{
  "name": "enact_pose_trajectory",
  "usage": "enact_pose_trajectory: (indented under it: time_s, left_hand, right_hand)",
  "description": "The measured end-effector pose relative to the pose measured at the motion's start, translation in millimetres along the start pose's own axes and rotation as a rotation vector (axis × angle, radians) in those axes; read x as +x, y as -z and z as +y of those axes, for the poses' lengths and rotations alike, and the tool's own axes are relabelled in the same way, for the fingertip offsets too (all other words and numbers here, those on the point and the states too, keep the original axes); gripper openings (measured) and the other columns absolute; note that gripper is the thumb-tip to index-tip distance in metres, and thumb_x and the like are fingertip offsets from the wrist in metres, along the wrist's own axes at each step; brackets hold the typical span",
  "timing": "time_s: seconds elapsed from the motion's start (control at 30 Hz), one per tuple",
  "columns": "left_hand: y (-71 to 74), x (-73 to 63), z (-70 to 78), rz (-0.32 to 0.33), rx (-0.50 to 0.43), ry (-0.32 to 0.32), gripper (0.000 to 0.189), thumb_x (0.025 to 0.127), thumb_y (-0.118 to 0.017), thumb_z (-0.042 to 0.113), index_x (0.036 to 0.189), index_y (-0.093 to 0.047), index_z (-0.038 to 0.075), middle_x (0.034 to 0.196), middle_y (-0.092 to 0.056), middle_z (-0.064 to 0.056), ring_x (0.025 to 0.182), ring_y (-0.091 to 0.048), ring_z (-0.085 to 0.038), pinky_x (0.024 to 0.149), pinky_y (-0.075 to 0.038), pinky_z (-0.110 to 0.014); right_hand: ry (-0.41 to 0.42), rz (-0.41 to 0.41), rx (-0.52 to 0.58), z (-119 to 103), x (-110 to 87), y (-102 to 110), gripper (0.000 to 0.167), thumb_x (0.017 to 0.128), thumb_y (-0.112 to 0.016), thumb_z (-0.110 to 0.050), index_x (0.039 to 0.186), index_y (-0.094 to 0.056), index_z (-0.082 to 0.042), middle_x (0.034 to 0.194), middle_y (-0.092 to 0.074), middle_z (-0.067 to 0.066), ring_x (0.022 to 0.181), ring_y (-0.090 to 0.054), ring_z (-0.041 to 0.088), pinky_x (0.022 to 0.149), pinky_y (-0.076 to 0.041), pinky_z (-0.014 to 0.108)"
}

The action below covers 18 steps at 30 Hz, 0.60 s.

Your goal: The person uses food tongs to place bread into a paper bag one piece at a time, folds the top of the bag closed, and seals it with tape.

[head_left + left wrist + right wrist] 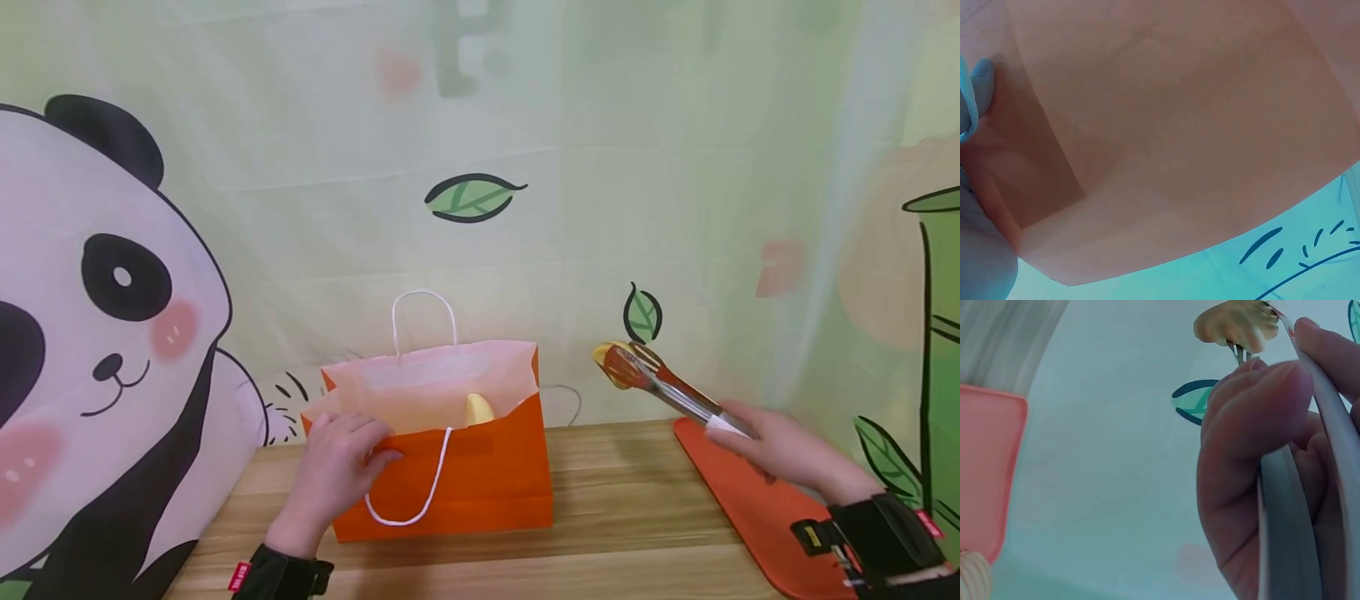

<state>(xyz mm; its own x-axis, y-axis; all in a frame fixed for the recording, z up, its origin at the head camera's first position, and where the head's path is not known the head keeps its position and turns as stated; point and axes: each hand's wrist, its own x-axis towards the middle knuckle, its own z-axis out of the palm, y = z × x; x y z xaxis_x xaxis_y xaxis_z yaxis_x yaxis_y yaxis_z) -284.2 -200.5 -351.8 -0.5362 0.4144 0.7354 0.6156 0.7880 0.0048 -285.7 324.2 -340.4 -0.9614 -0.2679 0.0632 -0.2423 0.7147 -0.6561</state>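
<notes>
An orange paper bag (487, 475) with a pale inside and white cord handles stands on the wooden table. My left hand (341, 454) pinches its rim at the near left; in the left wrist view a fingertip (984, 84) lies against the bag's inner wall (1179, 125). A pale yellow piece (477, 410) shows above the near rim, its lower part hidden. To the right, in the air, my right hand (780, 446) holds metal tongs (675, 393). Their tips grip a yellow-brown lump of food (1238, 325), possibly bread, apart from the bag.
A red tray (738, 500) lies on the table (622, 500) at the right, under my right forearm. In the right wrist view a ridged cream-coloured thing (972, 578) sits by the tray's edge. Behind the table hangs a printed cloth (675, 208) with a panda and leaves.
</notes>
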Motion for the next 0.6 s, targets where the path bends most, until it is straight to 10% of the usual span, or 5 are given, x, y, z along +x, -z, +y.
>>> enact_pose_trajectory:
  time_s: [0.6]
  left_hand:
    - [-0.3, 0.3, 1.1, 0.004, -0.012, 0.002, 0.029, 0.063, -0.094, 0.012, 0.081, -0.072, 0.015, 0.076, -0.066, 0.007, 0.072, -0.055, -0.011, 0.07, -0.03, -0.033]
  right_hand:
    - [0.061, -0.011, -0.016, -46, 7.9, 7, 0.071, 0.1, -0.057, -0.042, 0.151, -0.031, 0.001, 0.078, -0.048, 0.007, 0.052, -0.044, 0.018, 0.05, -0.041, 0.031]
